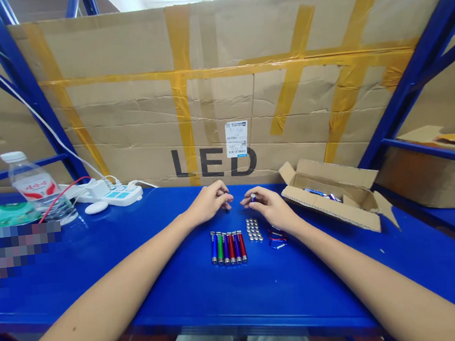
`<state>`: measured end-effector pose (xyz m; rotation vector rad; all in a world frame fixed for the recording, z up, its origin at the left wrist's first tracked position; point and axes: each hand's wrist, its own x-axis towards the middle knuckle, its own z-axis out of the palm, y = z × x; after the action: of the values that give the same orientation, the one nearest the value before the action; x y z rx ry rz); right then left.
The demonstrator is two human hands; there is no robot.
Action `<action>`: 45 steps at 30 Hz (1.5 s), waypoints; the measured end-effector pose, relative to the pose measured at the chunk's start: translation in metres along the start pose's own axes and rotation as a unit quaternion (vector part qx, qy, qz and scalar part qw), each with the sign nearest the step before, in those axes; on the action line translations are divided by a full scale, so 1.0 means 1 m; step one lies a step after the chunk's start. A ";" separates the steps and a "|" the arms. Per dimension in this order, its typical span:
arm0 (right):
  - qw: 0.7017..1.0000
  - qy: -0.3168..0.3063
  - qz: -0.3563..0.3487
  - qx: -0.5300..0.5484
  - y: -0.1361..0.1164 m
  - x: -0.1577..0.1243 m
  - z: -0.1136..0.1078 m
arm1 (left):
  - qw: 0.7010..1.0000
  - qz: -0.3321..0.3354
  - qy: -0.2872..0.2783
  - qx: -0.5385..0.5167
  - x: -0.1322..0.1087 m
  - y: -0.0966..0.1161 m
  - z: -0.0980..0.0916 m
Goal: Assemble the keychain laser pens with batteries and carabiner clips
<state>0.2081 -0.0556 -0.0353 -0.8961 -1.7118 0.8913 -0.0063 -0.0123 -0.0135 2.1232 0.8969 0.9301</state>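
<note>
My left hand (211, 202) is above the blue table, its fingers curled in a pinch. A small dark piece (227, 210) shows under its fingertips, too small to name. Facing it, my right hand (271, 206) grips a small blue flashlight tube (253, 197) with a silver end turned up. Below the hands lies a row of several mini flashlights (228, 247) in blue, green, red and purple with silver ends. Silver button cells (253, 229) are set out in a grid right of them. Red and blue carabiners (277, 239) lie partly under my right wrist.
An open cardboard box (333, 211) with blue metallic pieces stands at the right. At the left are a water bottle (40, 187), a green packet (7, 215), a white power strip (122, 195) with cables and a white oval object (96, 207). A large cardboard sheet (141, 125) walls the back.
</note>
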 end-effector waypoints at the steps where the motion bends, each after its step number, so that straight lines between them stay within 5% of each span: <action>1: 1.000 0.005 0.004 0.010 0.001 -0.001 0.000 | 1.000 -0.004 0.003 -0.006 -0.001 0.002 0.000; 12: 0.994 0.005 -0.028 -0.108 -0.015 -0.012 0.008 | 0.993 0.066 0.083 0.056 -0.010 0.037 0.019; 29: 0.999 0.014 -0.001 -0.032 -0.020 -0.015 0.013 | 0.935 0.196 0.035 0.294 -0.016 0.033 0.031; 33: 0.999 0.030 0.016 -0.031 -0.017 -0.013 0.013 | 0.950 0.172 0.089 0.245 -0.013 0.035 0.034; 38: 0.998 0.039 0.037 -0.025 -0.013 -0.013 0.011 | 0.987 0.059 0.123 0.080 -0.012 0.041 0.030; 45: 0.998 0.032 0.024 -0.043 -0.013 -0.014 0.010 | 0.987 0.015 0.142 -0.070 -0.015 0.044 0.033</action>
<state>0.2002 -0.0753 -0.0325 -1.0165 -1.6900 0.8181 0.0262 -0.0572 -0.0031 1.9198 0.9081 1.2967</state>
